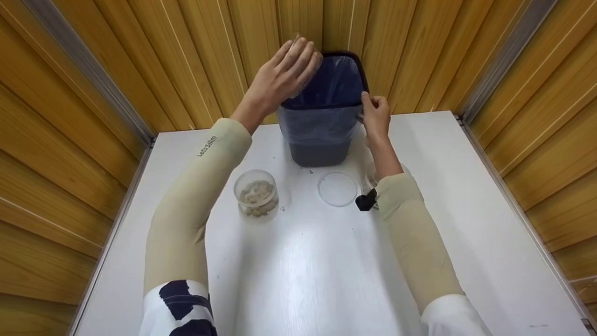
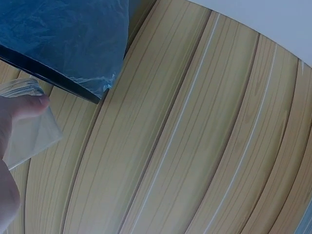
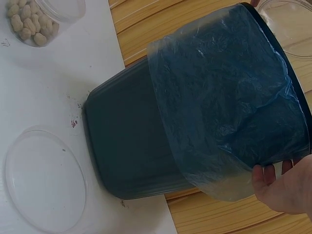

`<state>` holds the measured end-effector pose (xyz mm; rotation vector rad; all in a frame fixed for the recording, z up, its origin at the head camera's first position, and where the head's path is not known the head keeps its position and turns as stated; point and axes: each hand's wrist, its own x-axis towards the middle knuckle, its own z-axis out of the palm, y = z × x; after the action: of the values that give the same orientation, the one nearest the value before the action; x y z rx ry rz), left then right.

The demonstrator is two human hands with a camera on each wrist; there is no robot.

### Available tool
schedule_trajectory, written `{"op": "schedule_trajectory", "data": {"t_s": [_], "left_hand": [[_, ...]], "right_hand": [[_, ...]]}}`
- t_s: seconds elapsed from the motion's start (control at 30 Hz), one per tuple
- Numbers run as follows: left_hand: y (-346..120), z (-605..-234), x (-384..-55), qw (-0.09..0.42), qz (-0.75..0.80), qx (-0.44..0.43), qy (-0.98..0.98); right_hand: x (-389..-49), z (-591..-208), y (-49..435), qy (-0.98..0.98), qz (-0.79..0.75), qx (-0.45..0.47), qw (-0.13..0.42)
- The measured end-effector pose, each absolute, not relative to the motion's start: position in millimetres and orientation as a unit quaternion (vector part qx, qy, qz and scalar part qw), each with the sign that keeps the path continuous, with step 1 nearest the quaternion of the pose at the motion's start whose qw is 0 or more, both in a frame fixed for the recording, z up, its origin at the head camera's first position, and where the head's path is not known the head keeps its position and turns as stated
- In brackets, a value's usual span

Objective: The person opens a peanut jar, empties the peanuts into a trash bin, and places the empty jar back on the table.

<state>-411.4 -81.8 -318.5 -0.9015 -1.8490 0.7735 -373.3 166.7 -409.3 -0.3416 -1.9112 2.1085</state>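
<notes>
My left hand holds a clear plastic jar up at the left rim of a dark blue trash bin. The jar is tilted toward the bin's mouth, and in the head view the fingers hide most of it. A thin see-through bag lines the bin and folds down over its outside. At the right side of the rim, my right hand pinches the edge with thumb and fingers, over the bag. The bin stands upright at the table's back edge.
A clear jar of peanuts in their shells stands left of centre on the white table. A round clear lid lies in front of the bin. Another clear container is partly hidden by the right forearm. Wood-patterned walls enclose the table.
</notes>
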Motion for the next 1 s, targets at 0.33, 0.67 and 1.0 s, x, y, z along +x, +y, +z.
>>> {"op": "schedule_trajectory", "data": {"t_s": [0.33, 0.67, 1.0], "left_hand": [[-79.2, -321.7, -417.7, 0.475, 0.346, -0.394, -0.706], [-80.8, -324.6, -417.3, 0.464, 0.335, -0.393, -0.720], [-92.5, -325.7, -409.9, 0.412, 0.146, -0.289, -0.851]], "right_hand": [[-373.0, -408.2, 164.8, -0.662, 0.729, -0.118, 0.133], [-373.9, -407.8, 164.5, -0.655, 0.733, -0.122, 0.137], [-375.3, -409.4, 163.9, -0.661, 0.727, -0.121, 0.140]]}}
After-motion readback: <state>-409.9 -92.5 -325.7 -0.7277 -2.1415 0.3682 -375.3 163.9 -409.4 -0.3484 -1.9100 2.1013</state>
